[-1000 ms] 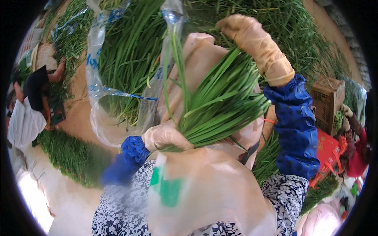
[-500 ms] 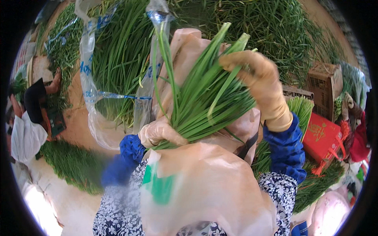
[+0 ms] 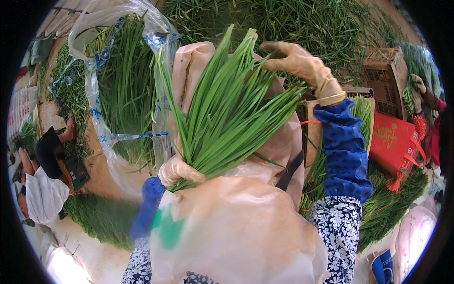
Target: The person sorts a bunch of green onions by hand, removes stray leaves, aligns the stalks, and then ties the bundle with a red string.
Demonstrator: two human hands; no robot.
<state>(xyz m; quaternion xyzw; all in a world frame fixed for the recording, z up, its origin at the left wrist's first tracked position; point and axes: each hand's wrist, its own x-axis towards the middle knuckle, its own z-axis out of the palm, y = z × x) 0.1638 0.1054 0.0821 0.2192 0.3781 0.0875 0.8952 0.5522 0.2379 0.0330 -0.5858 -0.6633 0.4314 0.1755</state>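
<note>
My left hand, in a pale glove, is wrapped round the lower end of a bunch of garlic chives. The long green leaves fan upward and to the right over my lap, with a few stalks straying to the left. By the bunch's upper right tips, my right hand has its gloved thumb and fingers apart and holds nothing I can see. A pinkish apron covers my front, and similar sheeting lies behind the bunch.
Left of the bunch, a clear plastic bag holds more chives. Loose leaves heap at the far side. To the right are a red box and a brown crate. Other people sit at both sides, one gloved hand showing at right.
My right hand has come off the bunch's upper right side, moving up and slightly left with its fingers spread. The bunch and my left hand have shifted a little left in the view.
</note>
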